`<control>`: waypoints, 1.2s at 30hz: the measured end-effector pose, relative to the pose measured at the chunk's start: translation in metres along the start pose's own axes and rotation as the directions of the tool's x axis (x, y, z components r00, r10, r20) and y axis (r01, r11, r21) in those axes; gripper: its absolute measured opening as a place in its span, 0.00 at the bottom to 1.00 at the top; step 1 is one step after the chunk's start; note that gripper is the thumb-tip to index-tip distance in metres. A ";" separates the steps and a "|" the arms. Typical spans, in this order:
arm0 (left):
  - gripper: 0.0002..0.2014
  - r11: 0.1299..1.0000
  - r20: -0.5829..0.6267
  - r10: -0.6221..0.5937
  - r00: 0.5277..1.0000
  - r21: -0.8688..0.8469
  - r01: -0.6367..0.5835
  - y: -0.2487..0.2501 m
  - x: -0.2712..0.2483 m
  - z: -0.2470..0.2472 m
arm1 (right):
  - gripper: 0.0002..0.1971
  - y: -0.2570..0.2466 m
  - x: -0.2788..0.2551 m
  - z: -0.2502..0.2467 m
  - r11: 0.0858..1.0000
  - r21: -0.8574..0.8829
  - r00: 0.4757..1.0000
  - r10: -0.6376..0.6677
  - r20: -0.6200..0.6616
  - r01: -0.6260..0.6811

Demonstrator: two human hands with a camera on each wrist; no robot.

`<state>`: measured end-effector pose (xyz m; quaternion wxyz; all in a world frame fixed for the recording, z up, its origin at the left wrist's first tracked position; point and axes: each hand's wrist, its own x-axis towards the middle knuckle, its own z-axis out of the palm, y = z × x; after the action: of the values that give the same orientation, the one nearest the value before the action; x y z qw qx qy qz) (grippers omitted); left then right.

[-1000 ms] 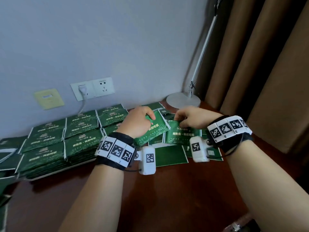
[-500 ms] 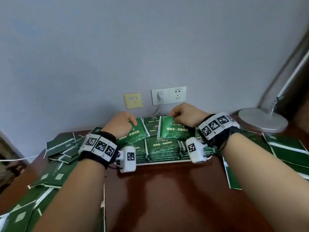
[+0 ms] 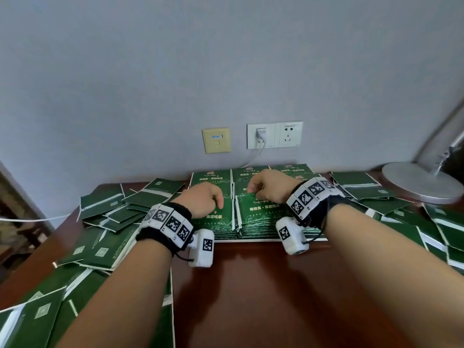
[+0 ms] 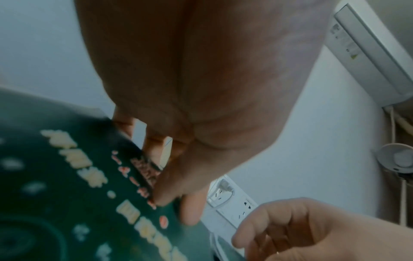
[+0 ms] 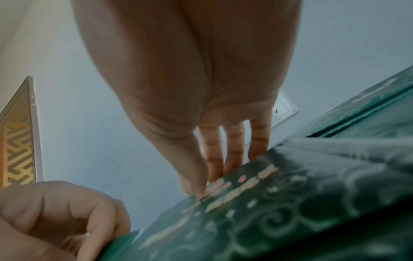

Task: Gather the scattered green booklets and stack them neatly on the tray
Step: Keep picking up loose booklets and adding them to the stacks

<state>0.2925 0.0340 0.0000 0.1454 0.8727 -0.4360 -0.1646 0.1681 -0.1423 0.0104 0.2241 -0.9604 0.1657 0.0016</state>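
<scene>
A white tray [image 3: 253, 240] by the wall carries neat stacks of green booklets [image 3: 248, 177]. My left hand [image 3: 218, 205] pinches the far edge of one green booklet [image 3: 219, 218] lying on the front-left stack. In the left wrist view the thumb [image 4: 161, 197] sits on that booklet's cover [image 4: 67, 176] with the fingers behind its edge. My right hand [image 3: 252, 193] pinches the far edge of a second booklet [image 3: 261, 210] on the front-middle stack. In the right wrist view its thumb [image 5: 192, 185] and fingers clamp that cover [image 5: 290, 203].
Loose green booklets lie scattered on the brown table to the left [image 3: 113, 212], front left [image 3: 37, 310] and right [image 3: 364, 187]. A round lamp base [image 3: 421, 183] stands at the back right. Wall sockets [image 3: 275, 135] with a white cable sit behind the tray.
The view has swung left from the right-hand pile to the tray. Both hands carried their booklets over and lowered them onto the front stacks.
</scene>
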 end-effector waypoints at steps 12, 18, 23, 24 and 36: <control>0.15 0.999 -0.210 -0.027 0.977 -0.039 0.020 0.014 -0.061 -0.005 | 0.10 -0.035 -0.046 0.005 0.997 0.046 0.983 -0.046 -0.175 0.055; 0.11 0.998 -0.258 -0.061 0.964 -0.040 0.053 -0.023 -0.137 -0.011 | 0.10 -0.101 -0.077 0.037 0.990 0.005 0.983 -0.140 -0.116 0.142; 0.10 0.988 -0.260 -0.153 0.953 -0.024 0.152 -0.083 -0.207 -0.017 | 0.12 -0.163 -0.084 0.077 0.978 -0.072 0.981 -0.196 0.013 0.196; 0.09 0.985 -0.259 -0.171 0.951 -0.015 0.173 -0.094 -0.219 -0.018 | 0.12 -0.173 -0.084 0.086 0.975 -0.090 0.979 -0.200 0.040 0.203; 0.10 0.875 -0.213 -0.481 0.850 -0.063 0.480 -0.209 -0.293 -0.002 | 0.18 -0.264 -0.054 0.171 0.937 -0.130 0.914 -0.276 0.299 0.325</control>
<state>0.2769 0.3916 -0.0343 0.1507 0.9661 -0.1846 -0.0990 0.2138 0.1711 -0.0254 0.1565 -0.9807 -0.0181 0.1155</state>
